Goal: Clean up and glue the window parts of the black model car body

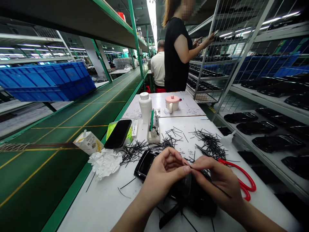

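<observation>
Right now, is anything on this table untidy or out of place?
Yes: thin black strips lie scattered in messy heaps on the table, and crumpled white paper sits near the phone, perhaps discarded.

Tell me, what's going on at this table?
Someone's right hand pinches a thin black strip, with the left hand close beside it, above a glossy black model car on the white table. Red-handled scissors lie partly behind the right hand. Loose strips are heaped farther back, and a co-worker in black stands beyond.
</observation>
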